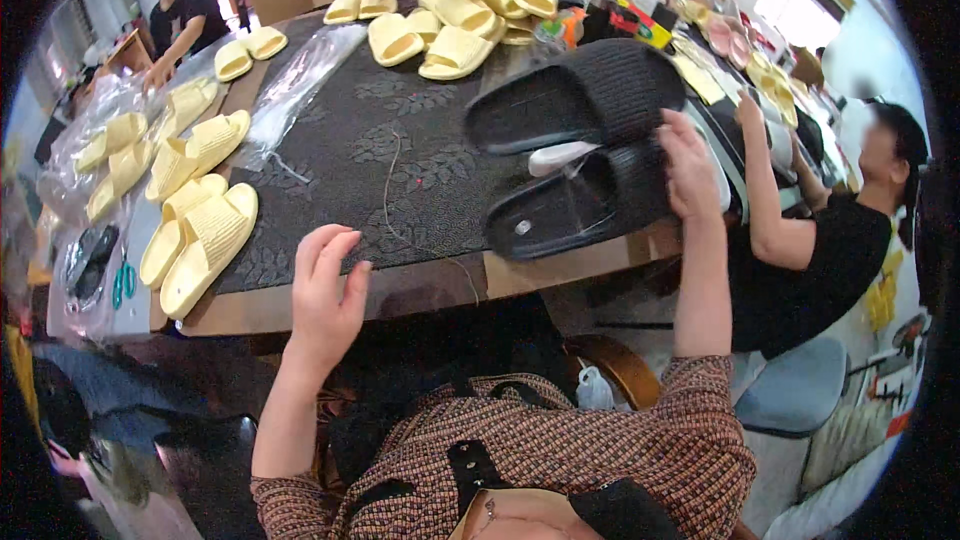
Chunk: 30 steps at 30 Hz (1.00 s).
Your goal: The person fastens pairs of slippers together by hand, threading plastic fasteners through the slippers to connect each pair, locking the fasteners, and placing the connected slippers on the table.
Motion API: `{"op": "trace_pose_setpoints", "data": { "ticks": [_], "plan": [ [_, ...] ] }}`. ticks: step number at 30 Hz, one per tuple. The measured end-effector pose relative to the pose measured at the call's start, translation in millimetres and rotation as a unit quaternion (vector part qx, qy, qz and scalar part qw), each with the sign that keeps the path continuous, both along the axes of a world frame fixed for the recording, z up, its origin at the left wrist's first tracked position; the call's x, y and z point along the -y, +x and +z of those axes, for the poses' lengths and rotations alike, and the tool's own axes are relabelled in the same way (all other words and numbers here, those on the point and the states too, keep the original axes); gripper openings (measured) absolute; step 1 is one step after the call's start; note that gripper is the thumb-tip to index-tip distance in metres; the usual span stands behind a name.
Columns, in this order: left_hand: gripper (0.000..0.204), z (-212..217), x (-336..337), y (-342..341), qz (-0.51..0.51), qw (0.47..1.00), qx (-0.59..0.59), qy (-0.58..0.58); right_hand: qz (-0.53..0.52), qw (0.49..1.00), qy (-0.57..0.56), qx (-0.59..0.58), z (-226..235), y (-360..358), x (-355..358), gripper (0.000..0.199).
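A pair of large black slippers (585, 145) is at the table's right side, toes toward the right. My right hand (690, 165) is closed at their toe end, its fingers curled against the edge. A small white piece (560, 156) shows between the two slippers; its kind is unclear. My left hand (328, 280) is raised over the table's front edge, thumb apart from the fingers, with nothing in it. Left of it lies a pair of pale yellow slippers (205, 240), closest of several yellow pairs. A thin thread (388, 200) trails across the dark patterned table cover (330, 165).
More yellow slippers (460, 25) are heaped at the far side. Clear plastic bags (300, 85) lie at the left and back. Teal-handled scissors (123, 280) rest at the left edge. A person in black (830, 240) works close on the right; others stand across the table. A stool (795, 385) is lower right.
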<state>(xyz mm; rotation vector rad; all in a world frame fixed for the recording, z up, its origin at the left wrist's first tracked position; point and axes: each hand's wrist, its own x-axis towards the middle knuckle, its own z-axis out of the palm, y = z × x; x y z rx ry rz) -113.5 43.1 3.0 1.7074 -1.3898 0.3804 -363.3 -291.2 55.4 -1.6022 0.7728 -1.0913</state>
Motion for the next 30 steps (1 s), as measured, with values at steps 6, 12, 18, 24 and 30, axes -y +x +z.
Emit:
{"op": "trace_pose_setpoints", "data": {
  "ticks": [6, 12, 18, 24, 30],
  "plan": [
    [0.027, -5, -52, 46, 0.118, 0.992, -0.032, -0.001, -0.101, 0.995, -0.006, 0.015, 31, -35, 100, 0.033],
    [0.025, -18, -108, 111, 0.256, 0.966, -0.028, -0.015, -0.089, 0.990, 0.062, -0.086, -10, -103, 217, 0.027],
    [0.027, -45, -163, 183, 0.380, 0.922, 0.038, 0.058, -0.114, 0.988, 0.009, -0.100, -38, -107, 233, 0.033],
    [0.033, -53, -151, 219, 0.434, 0.886, 0.055, 0.152, -0.177, 0.947, -0.115, -0.243, -22, -108, 210, 0.032],
    [0.042, -53, -117, 248, 0.473, 0.846, -0.045, 0.242, -0.159, 0.913, -0.283, -0.247, 11, -98, 167, 0.033]
  ]
}}
